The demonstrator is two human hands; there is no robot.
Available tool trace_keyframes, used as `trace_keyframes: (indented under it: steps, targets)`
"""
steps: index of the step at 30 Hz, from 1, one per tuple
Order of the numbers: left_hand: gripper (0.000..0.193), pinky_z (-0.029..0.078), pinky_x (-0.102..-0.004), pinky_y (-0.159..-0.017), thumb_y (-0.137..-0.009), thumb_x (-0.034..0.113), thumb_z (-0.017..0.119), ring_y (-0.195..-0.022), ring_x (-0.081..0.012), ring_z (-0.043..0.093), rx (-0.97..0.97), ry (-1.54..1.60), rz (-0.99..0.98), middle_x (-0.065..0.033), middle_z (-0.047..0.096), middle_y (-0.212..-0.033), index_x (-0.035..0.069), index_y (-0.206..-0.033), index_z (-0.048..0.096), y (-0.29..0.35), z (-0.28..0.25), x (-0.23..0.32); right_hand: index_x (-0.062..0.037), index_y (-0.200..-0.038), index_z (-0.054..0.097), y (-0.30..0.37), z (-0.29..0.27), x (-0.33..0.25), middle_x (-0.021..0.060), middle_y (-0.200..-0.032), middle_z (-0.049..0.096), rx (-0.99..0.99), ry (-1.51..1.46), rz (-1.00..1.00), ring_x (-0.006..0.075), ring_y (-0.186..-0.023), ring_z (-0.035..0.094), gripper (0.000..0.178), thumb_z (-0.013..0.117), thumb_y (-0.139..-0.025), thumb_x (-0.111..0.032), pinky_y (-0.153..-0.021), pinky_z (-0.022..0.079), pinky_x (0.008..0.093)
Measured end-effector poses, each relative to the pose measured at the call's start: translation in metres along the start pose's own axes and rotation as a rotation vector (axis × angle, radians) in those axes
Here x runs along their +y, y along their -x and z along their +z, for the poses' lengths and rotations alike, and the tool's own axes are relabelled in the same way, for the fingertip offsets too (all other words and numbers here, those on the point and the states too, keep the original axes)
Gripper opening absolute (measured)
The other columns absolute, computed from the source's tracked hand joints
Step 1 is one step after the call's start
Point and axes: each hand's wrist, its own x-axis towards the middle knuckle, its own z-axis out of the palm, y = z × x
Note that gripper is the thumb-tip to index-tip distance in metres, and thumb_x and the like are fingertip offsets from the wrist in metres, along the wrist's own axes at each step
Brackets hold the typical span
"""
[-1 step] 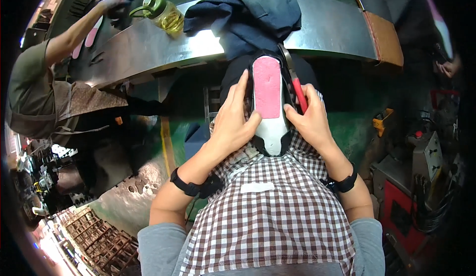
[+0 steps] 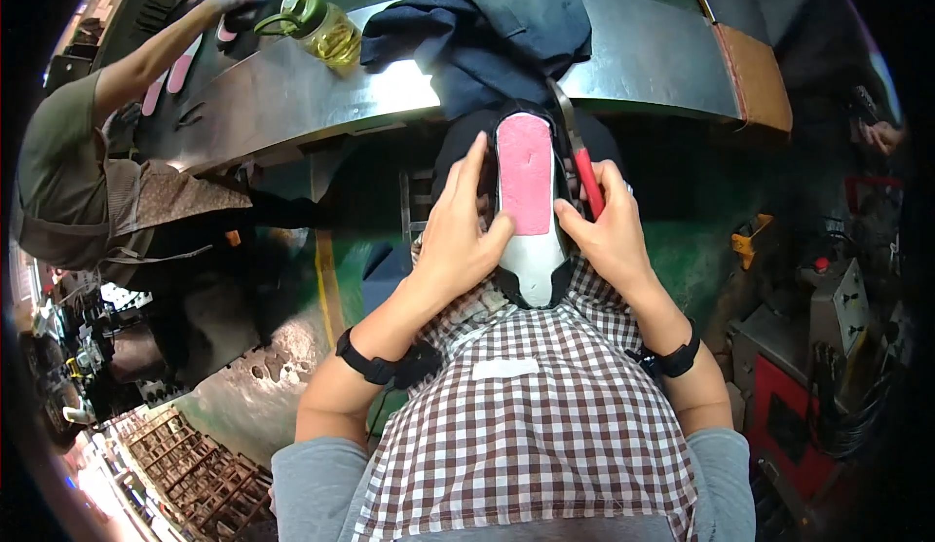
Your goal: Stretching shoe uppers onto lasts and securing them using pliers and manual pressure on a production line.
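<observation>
A shoe (image 2: 534, 267) lies bottom up on my lap, its toe and heel pointing away from and toward me. A pink insole piece (image 2: 526, 177) covers much of its white underside, and black upper material wraps the rim. My left hand (image 2: 458, 235) grips the shoe's left side, thumb at the pink piece's near corner and fingers stretched along the edge. My right hand (image 2: 609, 235) is closed around a red-handled tool (image 2: 590, 182) with a slim metal head pointing away; its exact kind is unclear. The right thumb rests at the shoe's right edge.
Ahead runs a metal-edged workbench (image 2: 653, 60) with a dark blue cloth (image 2: 477, 36) and a green-lidded bottle (image 2: 321, 31). At left, a co-worker (image 2: 73, 172) reaches over the bench near pink-and-white pieces (image 2: 180, 70). A grey machine box (image 2: 840, 313) stands at right.
The tool's metal head has swung slightly right, away from the shoe. The co-worker's gloved hand has shifted right. A pink-and-white piece at far right has left view.
</observation>
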Motion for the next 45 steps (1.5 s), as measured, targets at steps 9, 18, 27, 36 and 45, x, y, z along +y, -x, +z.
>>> trace_keyframes:
  steps: [9, 18, 27, 36, 45]
  targets:
    - [0.056, 0.052, -0.0300, -0.093, -0.088, 0.001, 0.066, -0.109, -0.0204, 0.064, -0.069, 0.206, 0.096, -0.0127, 0.062, -0.123, 0.003, -0.142, 0.051, -0.043, -0.030, -0.002, 0.0010, -0.103, 0.056, -0.042, 0.000, 0.005, 0.0142, -0.089, 0.070, 0.035, -0.130, -0.035, 0.0220, -0.080, 0.069, 0.029, 0.070, -0.082, -0.012, -0.073, 0.052, 0.0354]
    - [0.035, 0.054, -0.0328, -0.082, -0.088, 0.001, 0.058, -0.093, -0.0292, 0.069, 0.261, -0.138, 0.322, -0.0155, 0.069, -0.107, 0.000, -0.123, 0.061, -0.050, -0.016, 0.002, 0.0017, -0.100, 0.055, -0.057, 0.007, 0.003, 0.0165, -0.088, 0.070, 0.105, -0.153, -0.081, 0.0290, -0.081, 0.069, 0.025, 0.067, -0.083, -0.013, -0.075, 0.053, 0.0385]
    - [0.028, 0.052, -0.0311, -0.088, -0.093, 0.005, 0.057, -0.097, -0.0185, 0.066, 0.200, 0.023, 0.297, -0.0123, 0.067, -0.106, -0.002, -0.119, 0.061, -0.074, -0.016, -0.004, 0.0010, -0.097, 0.054, -0.058, -0.011, -0.005, 0.0110, -0.081, 0.067, 0.004, -0.093, -0.063, 0.0222, -0.074, 0.068, 0.027, 0.071, -0.085, -0.016, -0.069, 0.051, 0.0348]
    - [0.025, 0.043, -0.0228, -0.069, -0.097, 0.011, 0.055, -0.074, -0.0063, 0.049, -0.067, 0.231, 0.276, -0.0001, 0.058, -0.088, 0.001, -0.117, 0.066, -0.097, -0.019, -0.013, -0.0098, -0.144, 0.027, 0.002, -0.070, -0.042, 0.0228, -0.116, 0.055, -0.528, -0.859, 0.415, 0.0358, -0.102, 0.067, 0.072, 0.061, -0.081, -0.011, -0.084, 0.059, 0.0472]
    - [0.017, 0.047, -0.0241, -0.070, -0.100, 0.010, 0.057, -0.090, -0.0121, 0.065, 0.053, 0.311, 0.240, -0.0110, 0.069, -0.089, 0.000, -0.088, 0.051, -0.083, -0.015, -0.011, -0.0043, -0.149, 0.033, 0.018, -0.075, -0.044, 0.0222, -0.141, 0.050, -0.743, -0.918, 0.569, 0.0318, -0.126, 0.057, 0.061, 0.050, -0.091, -0.007, -0.095, 0.054, 0.0439]
